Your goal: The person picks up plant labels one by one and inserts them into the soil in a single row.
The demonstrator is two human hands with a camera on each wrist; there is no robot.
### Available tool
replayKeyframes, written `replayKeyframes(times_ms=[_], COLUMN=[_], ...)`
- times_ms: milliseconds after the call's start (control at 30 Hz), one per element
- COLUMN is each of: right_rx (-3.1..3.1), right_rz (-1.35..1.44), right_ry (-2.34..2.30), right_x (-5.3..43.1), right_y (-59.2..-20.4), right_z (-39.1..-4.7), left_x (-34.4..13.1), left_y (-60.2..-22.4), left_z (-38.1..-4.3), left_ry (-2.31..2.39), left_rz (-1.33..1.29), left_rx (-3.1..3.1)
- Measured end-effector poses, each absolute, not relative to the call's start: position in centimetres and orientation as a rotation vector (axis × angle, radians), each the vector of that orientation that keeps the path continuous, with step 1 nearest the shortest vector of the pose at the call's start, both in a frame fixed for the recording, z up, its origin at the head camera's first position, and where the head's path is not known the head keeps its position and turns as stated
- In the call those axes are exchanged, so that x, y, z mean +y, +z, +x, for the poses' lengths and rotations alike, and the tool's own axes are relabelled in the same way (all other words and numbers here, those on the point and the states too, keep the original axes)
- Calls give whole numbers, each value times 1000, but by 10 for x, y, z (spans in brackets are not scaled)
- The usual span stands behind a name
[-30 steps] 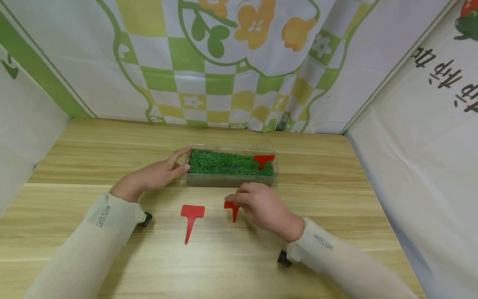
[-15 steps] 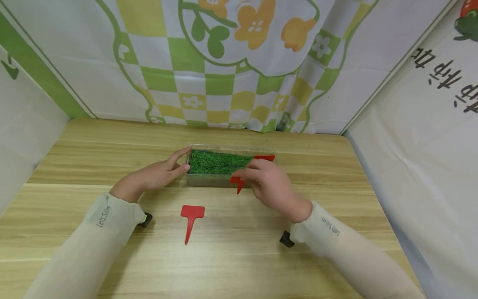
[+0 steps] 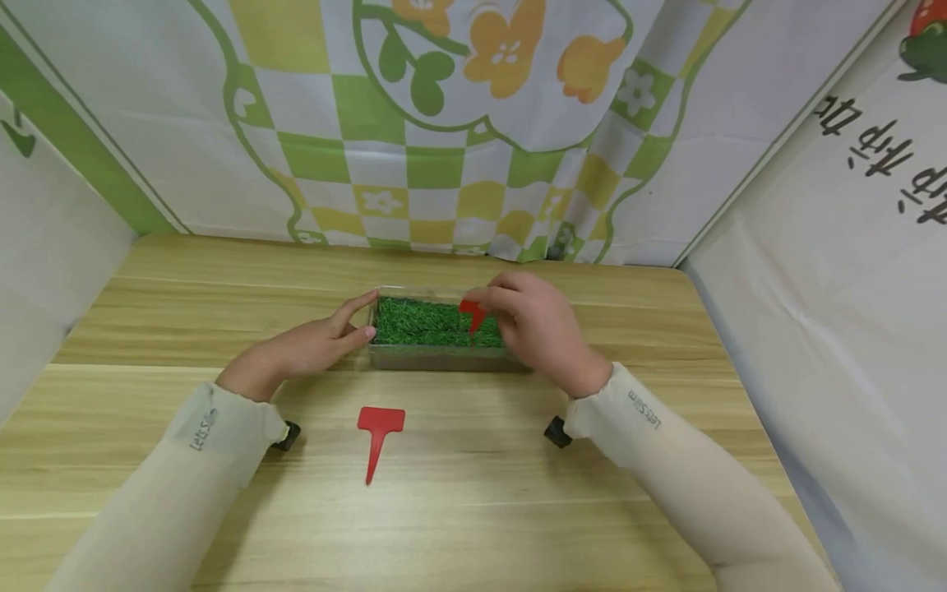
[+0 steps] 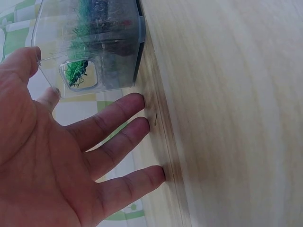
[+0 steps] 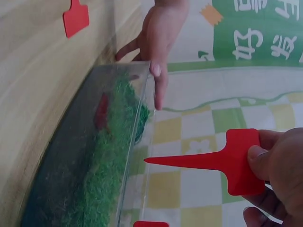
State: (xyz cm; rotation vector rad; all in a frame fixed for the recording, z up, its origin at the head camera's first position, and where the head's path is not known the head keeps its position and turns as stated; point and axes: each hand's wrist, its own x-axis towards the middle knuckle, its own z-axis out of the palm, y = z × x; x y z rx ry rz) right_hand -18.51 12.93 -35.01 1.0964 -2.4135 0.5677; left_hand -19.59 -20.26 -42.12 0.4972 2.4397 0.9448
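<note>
"The left hand [image 3: 314,341] had its fingers spread, thumb and forefinger touching the left end of the clear box [image 3: 444,358]; what lay further along?"

"A loose red marker [image 3: 381,419], flat on the wooden table [image 3: 459,518] in front of the box; then green grass [image 3: 418,319] inside it."

"And the right hand [image 3: 538,329]?"

"It pinched the held marker [image 5: 239,161] between thumb and fingers, above the grass; its stem pointed down (the tip hung apart from the blades); another red edge [image 5: 151,224] showed low in the right wrist view."

Red tags [image 5: 242,161], green turf [image 3: 422,322]
</note>
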Motion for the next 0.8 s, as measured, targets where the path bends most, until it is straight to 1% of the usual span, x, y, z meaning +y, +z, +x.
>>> replayKeyframes(times_ms=[367,800], right_rx=[-2550,-2594], right_rz=[1029,1031], right_ry=[550,491], right_x=[125,120], right_y=[-366,-381], right_z=[-206,-212], left_x=[-202,-203], left_y=[-423,-424], left_z=[-194,-197], left_ry=[949,914], left_rz=[508,514], left_rx=[2436,2470])
